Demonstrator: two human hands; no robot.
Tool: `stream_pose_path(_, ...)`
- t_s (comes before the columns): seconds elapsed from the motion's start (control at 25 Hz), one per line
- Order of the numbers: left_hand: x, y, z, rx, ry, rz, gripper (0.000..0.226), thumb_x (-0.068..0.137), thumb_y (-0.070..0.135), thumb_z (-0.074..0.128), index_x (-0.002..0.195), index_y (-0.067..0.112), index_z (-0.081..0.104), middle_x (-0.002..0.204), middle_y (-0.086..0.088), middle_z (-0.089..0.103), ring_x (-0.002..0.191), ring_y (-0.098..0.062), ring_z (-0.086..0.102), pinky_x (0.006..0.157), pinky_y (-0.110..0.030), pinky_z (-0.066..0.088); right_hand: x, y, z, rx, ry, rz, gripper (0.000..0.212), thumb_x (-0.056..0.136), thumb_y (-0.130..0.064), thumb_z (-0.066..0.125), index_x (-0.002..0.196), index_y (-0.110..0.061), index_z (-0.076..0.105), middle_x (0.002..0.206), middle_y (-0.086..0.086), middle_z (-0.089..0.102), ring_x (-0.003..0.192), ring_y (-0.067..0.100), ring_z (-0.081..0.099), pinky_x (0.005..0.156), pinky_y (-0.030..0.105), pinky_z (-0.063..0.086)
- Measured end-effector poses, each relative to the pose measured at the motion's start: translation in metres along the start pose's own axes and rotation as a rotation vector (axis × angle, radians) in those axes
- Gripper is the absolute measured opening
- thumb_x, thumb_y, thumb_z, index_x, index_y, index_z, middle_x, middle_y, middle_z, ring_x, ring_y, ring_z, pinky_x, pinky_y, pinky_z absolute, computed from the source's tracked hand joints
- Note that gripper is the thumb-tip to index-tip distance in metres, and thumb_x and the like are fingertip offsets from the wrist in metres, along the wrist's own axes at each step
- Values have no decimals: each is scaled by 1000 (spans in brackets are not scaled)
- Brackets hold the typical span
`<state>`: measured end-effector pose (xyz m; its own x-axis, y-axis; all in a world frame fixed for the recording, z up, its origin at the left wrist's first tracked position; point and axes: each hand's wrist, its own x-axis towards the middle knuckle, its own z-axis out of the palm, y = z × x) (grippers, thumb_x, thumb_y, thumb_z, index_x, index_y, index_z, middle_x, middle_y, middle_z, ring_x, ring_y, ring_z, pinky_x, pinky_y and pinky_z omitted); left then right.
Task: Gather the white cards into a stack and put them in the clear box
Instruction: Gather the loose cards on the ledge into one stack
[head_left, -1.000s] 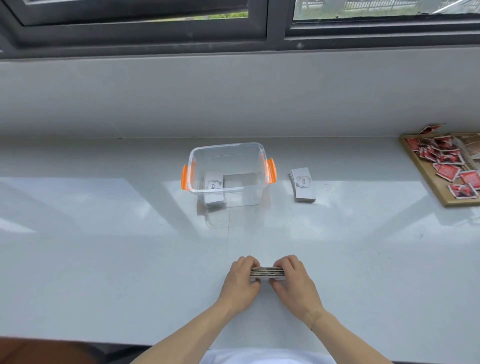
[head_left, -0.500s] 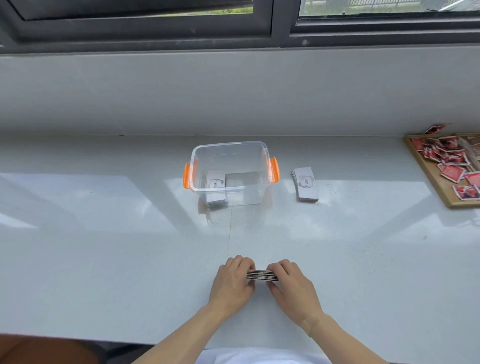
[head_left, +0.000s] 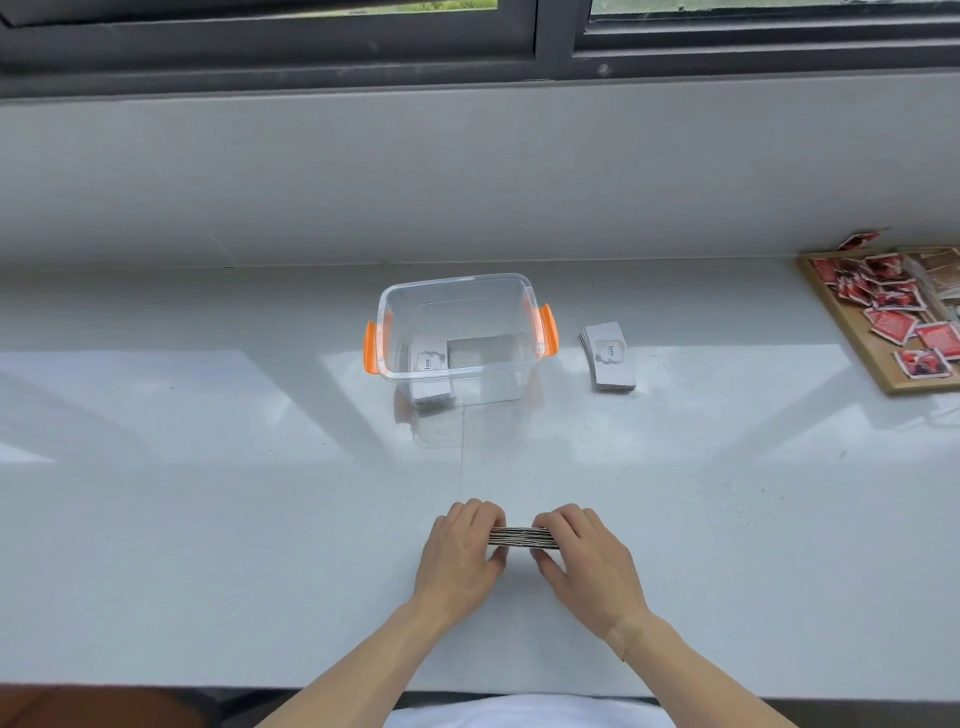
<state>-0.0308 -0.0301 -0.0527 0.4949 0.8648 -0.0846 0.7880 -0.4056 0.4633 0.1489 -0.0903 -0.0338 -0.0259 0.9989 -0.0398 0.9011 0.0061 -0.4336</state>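
Both hands were closed on one stack of cards (head_left: 523, 538), held on edge low over the near part of the white counter (head_left: 208, 467). The left hand (head_left: 464, 558) clamped the stack's left end and the right hand (head_left: 582, 558) its right end, fingers curled over the top and thumbs tucked underneath, so only the striped edges showed between them. The stack's long axis ran left to right.

The clear box (head_left: 457, 332), open-topped with orange handles, stood straight beyond the hands toward the far side and well apart from them. Its long side also ran left to right, so the held stack seemed already lined up with the opening. Some white cards (head_left: 430, 358) already lay at its left end. Neither hand looked clearly nearer; the box sat slightly left of the stack's middle.

Another pile of white cards (head_left: 608, 356) lay just right of the box, fanned a little, its long axis running near to far. The right hand appeared the closer one to it. A wooden tray (head_left: 852, 332) of red packets sat at the far right
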Motion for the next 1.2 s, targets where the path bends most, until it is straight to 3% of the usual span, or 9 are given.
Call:
stream_pose_path(0.12,-3,-7,1,55,-110,7,14,85,24,53,97,24,47,96,7,53,90,-21,48,73,-32,36,-8,-9,14,-51,-61,63,16,86,-26,64,101,-26,57,95,-9,57,84,17,53,51,31,48)
stream_pose_path(0.36,0,-12,1,26,-154,53,17,85,20,51,101,22,46,100,3,53,91,-24,47,74,-37,40,-7,-12,19,-77,-83,150,22,86,-36,60,105,-28,52,99,-11,54,88,17,52,56,31,48)
stream_pose_path(0.64,9,-11,-9,72,-227,74,20,87,19,48,106,21,45,107,1,54,100,-24,47,81,-37,37,-7,-16,7,-163,-63,79,43,84,-41,57,125,-29,48,115,-8,55,106,20,50,84,34,46)
stream_pose_path(0.76,18,-5,-19,135,-322,85,20,85,19,46,106,21,45,107,1,56,101,-25,50,82,-37,35,-3,-14,-1,-164,-84,7,32,87,-34,57,118,-29,51,108,-8,58,97,20,55,81,33,46)
stream_pose_path(0.88,35,6,-34,140,-434,64,23,79,20,49,102,24,46,102,1,59,97,-25,55,81,-37,36,7,-3,-17,30,-193,75,23,90,-38,53,112,-35,49,105,-11,58,87,12,52,75,32,45)
stream_pose_path(0.96,51,15,-42,-30,-477,-72,29,72,19,55,98,28,47,92,5,58,86,-20,56,72,-32,39,11,10,-31,239,-264,188,21,84,-42,58,103,-40,49,99,-14,60,73,4,50,69,29,45)
stream_pose_path(1.04,65,25,-45,-381,-465,-255,36,67,16,64,97,29,50,84,7,57,73,-15,54,64,-28,43,16,28,-43,493,-266,317,20,78,-42,64,94,-39,53,93,-12,64,64,5,54,64,28,45)
stream_pose_path(1.2,85,54,-35,-837,-328,-498,38,77,18,73,107,27,53,96,-5,63,81,-16,62,75,-34,52,31,63,-63,971,-135,585,17,81,-26,75,91,-25,61,88,1,65,63,12,60,57,24,44)
